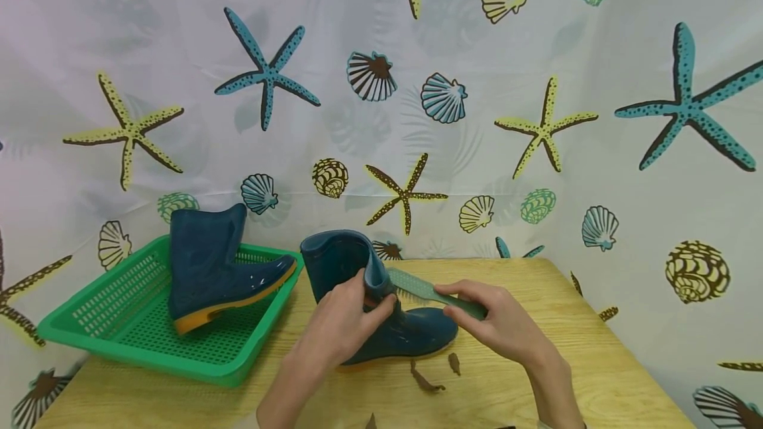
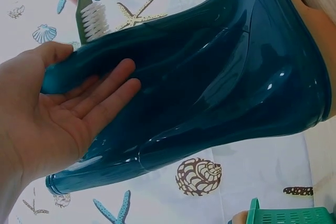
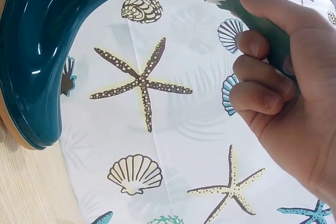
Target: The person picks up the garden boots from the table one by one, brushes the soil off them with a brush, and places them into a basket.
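A dark blue rubber boot (image 1: 420,334) with a tan sole stands on the wooden table, its shaft leaning left. My left hand (image 1: 341,324) grips the top of the shaft and folds the rim; in the left wrist view its thumb and fingers lie on opposite sides of the boot's edge. In my right hand (image 1: 507,320) is the handle of a green scrub brush (image 1: 411,285). White bristles (image 2: 96,21) show in the left wrist view, right at the shaft's edge. From the right wrist, the fingers (image 3: 257,98) curl round the handle.
A green plastic basket (image 1: 226,371) sits at the left, with a second blue boot (image 1: 205,257) resting in it. Brown scraps (image 1: 424,379) lie on the wooden table (image 1: 572,376) in front of the standing boot. Behind hangs a white starfish-and-shell-printed curtain (image 1: 465,151).
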Motion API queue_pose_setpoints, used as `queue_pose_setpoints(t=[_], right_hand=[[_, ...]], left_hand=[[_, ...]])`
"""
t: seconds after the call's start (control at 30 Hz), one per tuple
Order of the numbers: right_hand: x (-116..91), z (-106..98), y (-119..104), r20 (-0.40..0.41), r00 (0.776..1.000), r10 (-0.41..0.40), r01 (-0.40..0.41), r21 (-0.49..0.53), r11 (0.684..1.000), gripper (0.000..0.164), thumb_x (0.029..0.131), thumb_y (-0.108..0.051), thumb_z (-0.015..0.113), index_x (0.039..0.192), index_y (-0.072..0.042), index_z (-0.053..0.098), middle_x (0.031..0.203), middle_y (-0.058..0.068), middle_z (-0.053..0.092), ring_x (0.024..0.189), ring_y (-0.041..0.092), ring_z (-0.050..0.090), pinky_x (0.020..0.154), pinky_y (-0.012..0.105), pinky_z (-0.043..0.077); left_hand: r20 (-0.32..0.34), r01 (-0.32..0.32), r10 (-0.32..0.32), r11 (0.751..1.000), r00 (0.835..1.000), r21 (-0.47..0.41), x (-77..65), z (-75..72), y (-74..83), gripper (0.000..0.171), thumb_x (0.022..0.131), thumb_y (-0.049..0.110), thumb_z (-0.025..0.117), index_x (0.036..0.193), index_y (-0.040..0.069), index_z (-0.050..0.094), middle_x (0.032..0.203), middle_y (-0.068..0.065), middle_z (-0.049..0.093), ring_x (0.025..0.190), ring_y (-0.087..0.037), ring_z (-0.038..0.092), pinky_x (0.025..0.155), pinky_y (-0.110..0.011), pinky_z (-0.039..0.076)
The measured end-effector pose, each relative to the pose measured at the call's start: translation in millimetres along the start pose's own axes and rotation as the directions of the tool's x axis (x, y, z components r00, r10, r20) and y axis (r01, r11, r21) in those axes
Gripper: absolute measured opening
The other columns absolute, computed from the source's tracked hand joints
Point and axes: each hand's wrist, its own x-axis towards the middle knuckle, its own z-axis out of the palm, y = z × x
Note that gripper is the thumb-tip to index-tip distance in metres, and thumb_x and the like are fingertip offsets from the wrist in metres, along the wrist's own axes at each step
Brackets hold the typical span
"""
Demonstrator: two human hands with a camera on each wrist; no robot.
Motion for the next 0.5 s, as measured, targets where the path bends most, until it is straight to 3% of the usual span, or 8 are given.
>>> queue_pose_setpoints(t=[0.13, 0.3, 0.5], right_hand=[[0.8, -0.2, -1.5, -0.015, 1.0, 0.023, -0.023, -0.022, 0.999, 0.028, 0.095, -0.014, 0.068, 0.123, -0.017, 0.069, 0.115, -0.001, 0.073, 0.092, 0.002, 0.066, 0.076, 0.025, 0.056], [0.1, -1.8, -0.5, -0.037, 0.999, 0.037, -0.038, -0.044, 0.998, 0.03, 0.095, -0.014, 0.069, 0.124, -0.018, 0.069, 0.117, -0.001, 0.072, 0.088, 0.001, 0.064, 0.073, 0.024, 0.054], [-1.1, -4.2, 0.7, -0.044, 0.999, 0.007, -0.009, -0.045, 0.999, 0.03, 0.094, -0.013, 0.069, 0.124, -0.019, 0.069, 0.117, -0.001, 0.072, 0.091, 0.003, 0.066, 0.076, 0.024, 0.055]], left_hand=[[-0.005, -0.029, 0.029, 0.999, 1.0, -0.033, 0.0, -0.1, -1.0, 0.021, 0.1, 0.03, 0.06, 0.105, 0.01, 0.059, 0.093, -0.004, 0.073, 0.083, -0.015, 0.071, 0.07, -0.034, 0.057], [-0.043, -0.012, 0.009, 0.998, 0.999, -0.068, 0.7, 0.2, -2.1, 0.017, 0.103, 0.024, 0.054, 0.103, 0.007, 0.059, 0.084, -0.004, 0.068, 0.071, -0.013, 0.062, 0.06, -0.028, 0.047], [-0.141, -0.025, 0.017, 0.998, 0.99, -0.056, -0.8, -5.7, -4.4, 0.015, 0.103, 0.016, 0.053, 0.092, 0.006, 0.054, 0.066, 0.0, 0.044, 0.055, -0.011, 0.043, 0.052, -0.023, 0.036]])
